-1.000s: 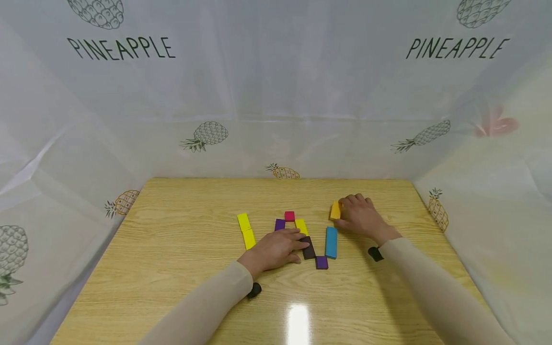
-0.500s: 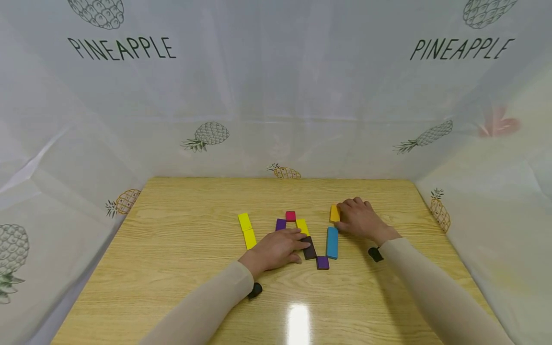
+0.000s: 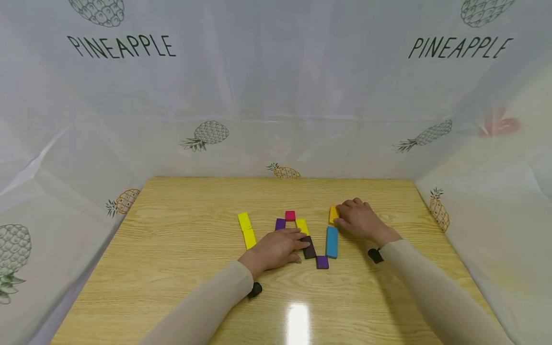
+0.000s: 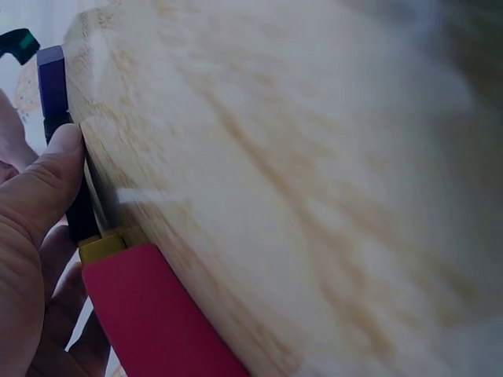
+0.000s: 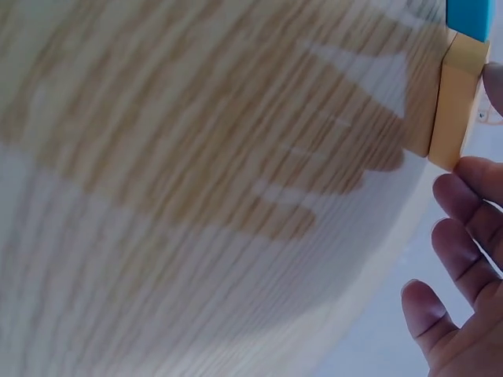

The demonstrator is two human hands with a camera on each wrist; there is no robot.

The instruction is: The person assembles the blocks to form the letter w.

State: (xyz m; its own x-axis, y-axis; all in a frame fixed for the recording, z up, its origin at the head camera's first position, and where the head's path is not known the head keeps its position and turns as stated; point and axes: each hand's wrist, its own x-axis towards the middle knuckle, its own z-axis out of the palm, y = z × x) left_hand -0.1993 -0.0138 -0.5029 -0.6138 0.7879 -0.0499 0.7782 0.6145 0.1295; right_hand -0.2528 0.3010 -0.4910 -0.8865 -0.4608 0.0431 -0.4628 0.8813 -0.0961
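In the head view my right hand point(image 3: 360, 219) pinches an orange block point(image 3: 334, 215) just beyond the far end of a flat blue block point(image 3: 331, 242). The right wrist view shows the thumb and index finger at the orange block point(image 5: 456, 106), which lies against the blue block point(image 5: 470, 17). My left hand point(image 3: 276, 249) rests with extended fingers on a black block point(image 3: 309, 249), covering part of a purple block point(image 3: 280, 224). In the left wrist view the thumb touches the black block point(image 4: 81, 212); a red block point(image 4: 161, 314) is nearest the camera.
The blocks form a zigzag on the wooden table point(image 3: 172, 268). Two yellow blocks point(image 3: 247, 230) stand at its left; a small red block point(image 3: 290, 215), another yellow block point(image 3: 302, 226) and a small purple block point(image 3: 322, 262) also belong to it. Pineapple-print sheeting point(image 3: 276, 96) surrounds the table.
My right hand has brought the orange block slightly nearer to the blue block's far end and laid it lower. The left hand has stayed in place.
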